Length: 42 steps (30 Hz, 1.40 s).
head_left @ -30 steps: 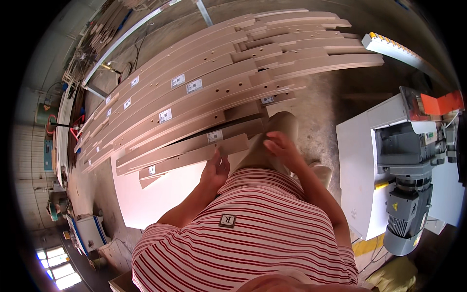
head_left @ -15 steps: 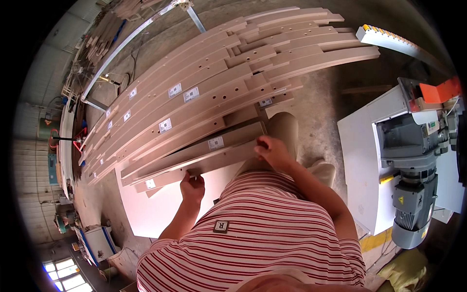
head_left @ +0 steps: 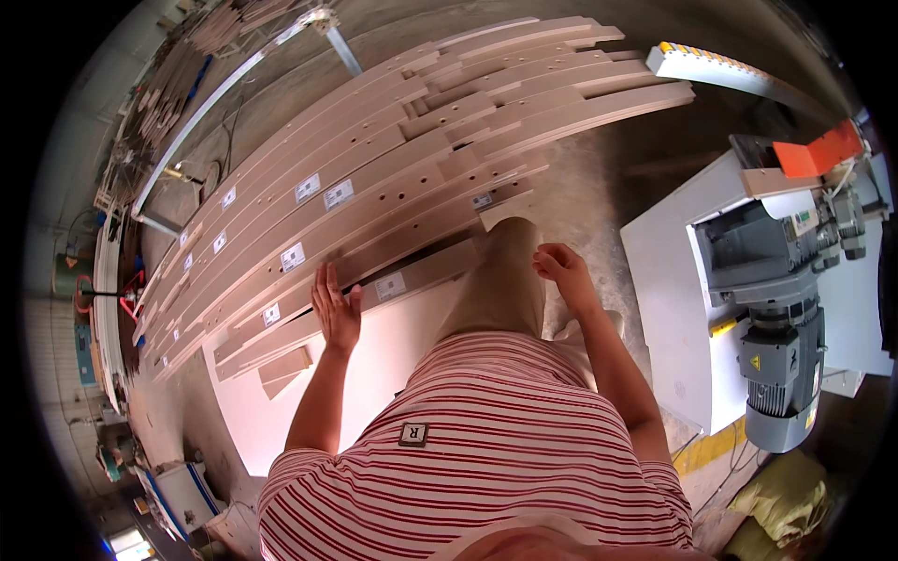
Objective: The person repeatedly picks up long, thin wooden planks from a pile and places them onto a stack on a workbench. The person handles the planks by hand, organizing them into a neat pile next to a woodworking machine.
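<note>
Two hands in play, one left hand [head_left: 337,307], one right hand [head_left: 564,273]! Ahead of them, well over ten boards [head_left: 412,159], too overlapped for an exact count, with at least eight white labels [head_left: 338,194]; right of the right hand, one grey motor [head_left: 784,360]!

White labels [head_left: 339,194] with small square codes are stuck along the tan boards [head_left: 440,148], their print too tiny for me to read here. Over there a yellow warning triangle [head_left: 756,362] marks the grey motor [head_left: 771,400]; the striped shirt [head_left: 514,449] carries a one-letter badge [head_left: 412,434].
</note>
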### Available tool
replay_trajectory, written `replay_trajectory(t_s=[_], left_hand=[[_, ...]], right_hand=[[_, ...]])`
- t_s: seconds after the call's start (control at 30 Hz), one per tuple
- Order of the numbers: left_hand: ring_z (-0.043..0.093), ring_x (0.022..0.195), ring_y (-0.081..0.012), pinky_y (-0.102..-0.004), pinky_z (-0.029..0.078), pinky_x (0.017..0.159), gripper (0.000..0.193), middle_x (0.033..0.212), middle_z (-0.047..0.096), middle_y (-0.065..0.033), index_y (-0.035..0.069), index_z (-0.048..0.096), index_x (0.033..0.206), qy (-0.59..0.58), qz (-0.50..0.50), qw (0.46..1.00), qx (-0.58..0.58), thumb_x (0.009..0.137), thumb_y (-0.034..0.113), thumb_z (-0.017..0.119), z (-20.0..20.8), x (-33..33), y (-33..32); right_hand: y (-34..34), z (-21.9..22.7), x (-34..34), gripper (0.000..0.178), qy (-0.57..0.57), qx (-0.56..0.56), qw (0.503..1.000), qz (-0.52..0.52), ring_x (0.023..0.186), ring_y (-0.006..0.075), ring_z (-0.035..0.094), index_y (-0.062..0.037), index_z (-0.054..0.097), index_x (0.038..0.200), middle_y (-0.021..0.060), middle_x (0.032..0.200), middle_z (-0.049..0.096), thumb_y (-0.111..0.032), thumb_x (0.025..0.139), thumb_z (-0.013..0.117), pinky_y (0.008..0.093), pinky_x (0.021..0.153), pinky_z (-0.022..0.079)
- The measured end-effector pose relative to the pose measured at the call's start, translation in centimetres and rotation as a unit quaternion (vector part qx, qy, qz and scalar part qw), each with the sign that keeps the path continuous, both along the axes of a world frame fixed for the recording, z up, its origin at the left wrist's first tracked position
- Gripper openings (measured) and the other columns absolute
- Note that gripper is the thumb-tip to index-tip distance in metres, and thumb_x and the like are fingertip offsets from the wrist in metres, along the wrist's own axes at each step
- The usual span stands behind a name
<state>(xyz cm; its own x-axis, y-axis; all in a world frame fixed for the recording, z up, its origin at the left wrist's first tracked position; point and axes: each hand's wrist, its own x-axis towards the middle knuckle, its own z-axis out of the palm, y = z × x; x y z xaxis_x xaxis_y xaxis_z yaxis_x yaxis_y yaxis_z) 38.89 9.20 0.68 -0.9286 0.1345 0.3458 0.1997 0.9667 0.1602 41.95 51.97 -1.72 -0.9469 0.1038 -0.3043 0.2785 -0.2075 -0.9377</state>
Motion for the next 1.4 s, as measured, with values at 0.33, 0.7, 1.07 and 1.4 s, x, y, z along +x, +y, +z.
replay_trajectory(t_s=[0.33, 0.7, 1.07, 1.4], left_hand=[[0.027, 0.139, -0.0383, -0.0507, 0.024, 0.111, 0.061, 0.151, 0.027, -0.0199, 0.007, 0.026, 0.149, 0.070, -0.018, 0.994, -0.085, 0.101, 0.044, 0.034, -2.8, -0.8, -1.8], [0.039, 0.125, -0.0371, -0.0512, 0.029, 0.100, 0.050, 0.138, 0.040, -0.0170, 0.008, 0.036, 0.142, 0.042, -0.049, 0.998, 0.012, 0.097, 0.023, 0.050, -2.3, -1.3, 2.4], [0.041, 0.122, -0.0356, -0.0492, 0.029, 0.103, 0.045, 0.133, 0.045, -0.0183, 0.005, 0.047, 0.132, -0.081, -0.428, 0.888, 0.148, 0.091, 0.017, 0.058, 14.6, -4.2, 20.2], [0.049, 0.112, -0.0369, -0.0489, 0.034, 0.099, 0.083, 0.136, 0.043, -0.0240, 0.004, 0.029, 0.145, -0.095, -0.442, 0.892, -0.014, 0.080, 0.032, 0.071, 18.2, -2.5, 25.2]], right_hand=[[18.0, 5.0, 1.0, 0.036, 0.204, -0.129, 0.881, -0.406, 0.082, 0.0190, 0.063, 0.0022, 0.062, 0.097, 0.0100, 0.087, 0.066, -0.031, 0.099, 0.047, 0.0329, 0.081, 0.051], [21.2, 12.6, -0.1, 0.026, 0.093, -0.063, 0.928, -0.356, 0.065, 0.0169, 0.063, 0.0037, 0.060, 0.096, 0.0105, 0.084, 0.065, -0.023, 0.094, 0.061, 0.0262, 0.059, 0.056], [11.9, 13.4, 1.3, 0.019, 0.075, -0.146, 0.947, -0.277, 0.067, 0.0192, 0.067, -0.0021, 0.057, 0.096, 0.0111, 0.084, 0.067, -0.019, 0.091, 0.062, 0.0314, 0.066, 0.059], [-1.4, 13.0, 2.0, 0.042, -0.012, -0.255, 0.965, 0.052, 0.093, 0.0214, 0.066, -0.0021, 0.057, 0.117, 0.0138, 0.103, 0.066, -0.026, 0.086, 0.071, 0.0364, 0.082, 0.056]])
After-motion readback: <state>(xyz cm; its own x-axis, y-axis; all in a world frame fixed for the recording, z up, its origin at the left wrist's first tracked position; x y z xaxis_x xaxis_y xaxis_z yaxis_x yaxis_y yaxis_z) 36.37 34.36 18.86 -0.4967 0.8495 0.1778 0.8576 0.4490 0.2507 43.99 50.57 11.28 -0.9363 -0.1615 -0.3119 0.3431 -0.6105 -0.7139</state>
